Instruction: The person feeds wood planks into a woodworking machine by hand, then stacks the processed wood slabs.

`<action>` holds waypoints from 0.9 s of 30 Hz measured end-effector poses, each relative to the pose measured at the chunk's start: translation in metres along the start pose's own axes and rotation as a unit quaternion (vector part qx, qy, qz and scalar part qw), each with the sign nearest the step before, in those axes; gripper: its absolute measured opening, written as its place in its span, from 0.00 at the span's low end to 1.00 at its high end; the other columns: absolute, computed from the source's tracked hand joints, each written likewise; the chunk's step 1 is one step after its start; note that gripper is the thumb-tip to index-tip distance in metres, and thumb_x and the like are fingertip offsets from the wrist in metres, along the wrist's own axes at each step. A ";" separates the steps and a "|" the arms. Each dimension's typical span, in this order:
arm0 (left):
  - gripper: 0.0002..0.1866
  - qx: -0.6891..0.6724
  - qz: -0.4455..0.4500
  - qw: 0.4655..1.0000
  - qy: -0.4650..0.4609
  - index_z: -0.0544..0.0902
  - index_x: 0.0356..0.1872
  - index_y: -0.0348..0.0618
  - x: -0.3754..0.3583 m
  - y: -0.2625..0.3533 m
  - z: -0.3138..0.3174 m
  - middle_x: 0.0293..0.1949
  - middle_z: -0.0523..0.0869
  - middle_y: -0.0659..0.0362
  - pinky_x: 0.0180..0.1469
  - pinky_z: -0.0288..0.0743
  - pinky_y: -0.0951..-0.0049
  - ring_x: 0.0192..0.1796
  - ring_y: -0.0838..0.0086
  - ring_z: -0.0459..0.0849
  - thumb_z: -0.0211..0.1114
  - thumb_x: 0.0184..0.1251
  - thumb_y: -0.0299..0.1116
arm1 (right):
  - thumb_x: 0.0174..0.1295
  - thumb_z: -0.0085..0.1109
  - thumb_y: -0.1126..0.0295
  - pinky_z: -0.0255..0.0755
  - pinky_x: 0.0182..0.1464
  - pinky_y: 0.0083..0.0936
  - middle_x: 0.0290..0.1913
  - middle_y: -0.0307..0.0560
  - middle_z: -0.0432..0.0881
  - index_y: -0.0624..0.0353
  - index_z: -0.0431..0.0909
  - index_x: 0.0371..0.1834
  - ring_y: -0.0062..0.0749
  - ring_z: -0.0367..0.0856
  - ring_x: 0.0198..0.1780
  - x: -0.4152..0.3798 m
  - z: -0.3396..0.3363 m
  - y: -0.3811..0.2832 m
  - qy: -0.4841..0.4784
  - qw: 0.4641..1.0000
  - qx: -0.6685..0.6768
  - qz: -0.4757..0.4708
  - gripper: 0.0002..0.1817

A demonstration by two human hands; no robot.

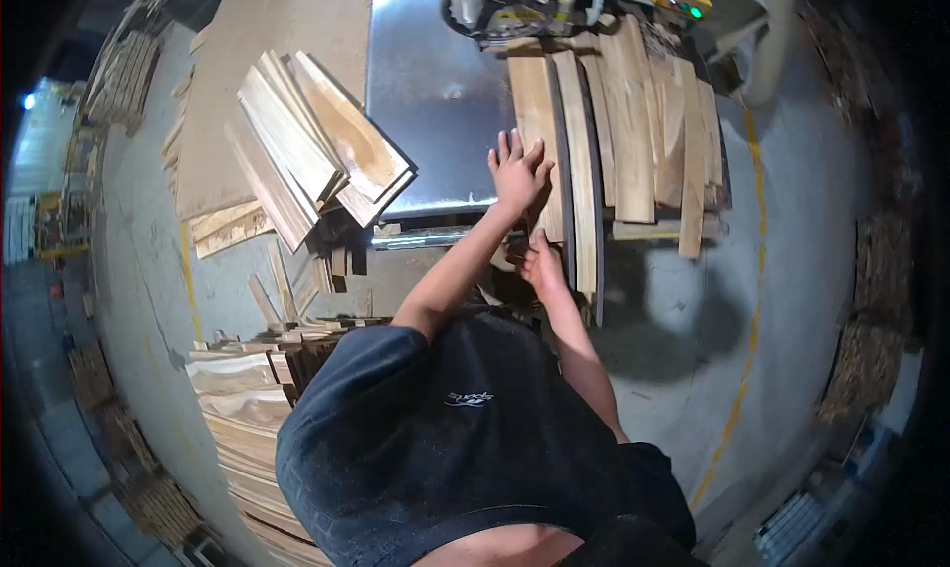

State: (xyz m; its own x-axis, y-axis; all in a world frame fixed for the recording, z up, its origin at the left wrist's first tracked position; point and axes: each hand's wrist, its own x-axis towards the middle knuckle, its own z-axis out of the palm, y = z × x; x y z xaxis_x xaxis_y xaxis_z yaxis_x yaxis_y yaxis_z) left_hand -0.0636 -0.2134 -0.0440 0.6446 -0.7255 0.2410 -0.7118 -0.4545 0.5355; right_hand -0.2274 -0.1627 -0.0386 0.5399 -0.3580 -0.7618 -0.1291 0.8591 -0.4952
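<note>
My left hand (pixel 517 176) lies palm down with spread fingers at the left edge of a long wooden board (pixel 535 97) on the metal machine table (pixel 435 92). Closer to my body, my right hand (pixel 541 265) is at the near end of that board, its thumb at the end face and its other fingers bent, partly in shadow. Directly right of the board runs a dark straight rail (pixel 572 171), with a narrow pale strip (pixel 579 141) beside it.
Stacked planks (pixel 287 132) rest at the table's left corner. More boards (pixel 633 122) lie to the right. A black handwheel (pixel 500 8) and a yellow control box with a green light (pixel 683 0) are at the top. A tall wood pile (pixel 237 399) stands at lower left.
</note>
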 end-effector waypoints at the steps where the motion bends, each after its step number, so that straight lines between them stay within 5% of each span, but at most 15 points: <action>1: 0.25 0.005 0.000 1.000 0.007 0.81 0.60 0.62 0.016 -0.003 0.001 0.71 0.65 0.42 0.70 0.47 0.38 0.76 0.46 0.55 0.60 0.64 0.55 | 0.67 0.47 0.36 0.71 0.29 0.26 0.32 0.43 0.82 0.60 0.71 0.51 0.32 0.83 0.31 0.017 0.006 -0.011 0.069 0.995 -0.077 -0.014 0.34; 5: 0.25 -0.004 0.017 1.000 0.021 0.82 0.59 0.61 0.083 -0.023 0.015 0.70 0.67 0.40 0.71 0.48 0.42 0.75 0.47 0.56 0.61 0.62 0.56 | 0.71 0.42 0.38 0.61 0.20 0.17 0.19 0.39 0.76 0.60 0.76 0.32 0.30 0.80 0.22 0.064 0.032 -0.062 0.070 0.995 -0.060 0.035 0.32; 9: 0.23 -0.082 0.045 0.995 -0.037 0.84 0.55 0.59 0.140 -0.055 0.009 0.64 0.75 0.45 0.70 0.52 0.46 0.73 0.55 0.63 0.64 0.60 0.53 | 0.68 0.49 0.38 0.58 0.18 0.16 0.19 0.34 0.73 0.56 0.77 0.32 0.25 0.78 0.22 0.110 0.039 -0.092 0.085 0.996 -0.003 0.030 0.29; 12: 0.18 -0.220 0.079 0.961 -0.150 0.86 0.47 0.50 0.173 -0.101 -0.050 0.49 0.84 0.51 0.57 0.73 0.57 0.56 0.53 0.80 0.69 0.56 0.42 | 0.66 0.50 0.36 0.59 0.19 0.14 0.19 0.31 0.72 0.52 0.76 0.31 0.23 0.77 0.25 0.124 0.046 -0.107 0.099 0.995 -0.015 0.029 0.28; 13: 0.16 -0.208 0.106 0.972 0.016 0.86 0.42 0.44 0.169 -0.115 -0.073 0.46 0.85 0.50 0.51 0.77 0.58 0.49 0.51 0.82 0.70 0.53 0.38 | 0.66 0.50 0.36 0.59 0.19 0.14 0.19 0.31 0.72 0.52 0.76 0.31 0.22 0.77 0.25 0.128 0.052 -0.112 0.107 0.994 -0.023 0.026 0.28; 16: 0.13 -0.063 0.059 0.952 0.295 0.86 0.38 0.41 0.152 -0.176 -0.156 0.46 0.85 0.45 0.54 0.75 0.55 0.52 0.51 0.82 0.71 0.50 0.31 | 0.65 0.50 0.35 0.60 0.17 0.14 0.19 0.29 0.72 0.50 0.76 0.34 0.19 0.78 0.25 0.145 0.063 -0.129 0.121 0.992 -0.018 0.032 0.27; 17: 0.13 0.034 -0.052 0.944 0.323 0.86 0.39 0.40 0.131 -0.180 -0.193 0.45 0.85 0.44 0.53 0.75 0.56 0.51 0.50 0.83 0.70 0.51 0.31 | 0.66 0.50 0.36 0.60 0.17 0.14 0.19 0.28 0.73 0.50 0.76 0.35 0.19 0.78 0.25 0.149 0.068 -0.134 0.132 0.990 -0.025 0.030 0.27; 18: 0.13 0.119 -0.070 0.905 0.402 0.86 0.40 0.40 0.119 -0.232 -0.191 0.46 0.84 0.45 0.53 0.75 0.56 0.50 0.50 0.82 0.69 0.53 0.31 | 0.66 0.49 0.36 0.60 0.17 0.14 0.20 0.28 0.73 0.50 0.76 0.35 0.19 0.78 0.25 0.152 0.074 -0.140 0.143 0.989 -0.032 0.028 0.27; 19: 0.12 0.118 -0.153 0.875 0.444 0.84 0.41 0.31 0.104 -0.228 -0.224 0.45 0.83 0.38 0.54 0.74 0.53 0.51 0.44 0.81 0.64 0.58 0.29 | 0.66 0.49 0.36 0.59 0.17 0.14 0.19 0.27 0.73 0.50 0.77 0.34 0.19 0.78 0.25 0.155 0.080 -0.145 0.146 0.989 -0.034 0.020 0.27; 20: 0.17 0.231 -0.213 0.837 0.448 0.82 0.48 0.33 0.087 -0.259 -0.226 0.54 0.76 0.35 0.60 0.67 0.47 0.60 0.43 0.73 0.64 0.61 0.33 | 0.66 0.49 0.36 0.59 0.17 0.14 0.19 0.27 0.73 0.50 0.77 0.34 0.19 0.78 0.25 0.163 0.080 -0.150 0.141 0.989 -0.031 0.018 0.27; 22: 0.30 0.239 -0.379 0.823 0.349 0.78 0.62 0.47 0.066 -0.283 -0.221 0.64 0.65 0.34 0.63 0.61 0.40 0.66 0.38 0.64 0.63 0.63 0.52 | 0.69 0.47 0.39 0.64 0.21 0.15 0.30 0.35 0.81 0.57 0.77 0.43 0.22 0.81 0.31 0.179 0.071 -0.154 0.077 0.996 -0.025 -0.026 0.29; 27: 0.30 0.114 -0.466 0.863 0.161 0.79 0.62 0.53 0.048 -0.242 -0.230 0.66 0.64 0.32 0.65 0.60 0.42 0.67 0.37 0.63 0.63 0.60 0.55 | 0.74 0.47 0.50 0.73 0.32 0.17 0.46 0.45 0.82 0.63 0.71 0.56 0.26 0.83 0.38 0.141 0.093 -0.140 -0.053 0.977 -0.081 -0.190 0.25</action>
State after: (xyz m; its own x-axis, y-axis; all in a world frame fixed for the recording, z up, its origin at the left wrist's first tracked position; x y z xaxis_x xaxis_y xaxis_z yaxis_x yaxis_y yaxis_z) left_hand 0.2036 -0.0197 0.0239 0.9844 0.1741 0.0242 0.1443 -0.8790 0.4544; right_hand -0.0558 -0.2990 -0.0377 0.6569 -0.5917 -0.4672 -0.0290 0.5995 -0.7999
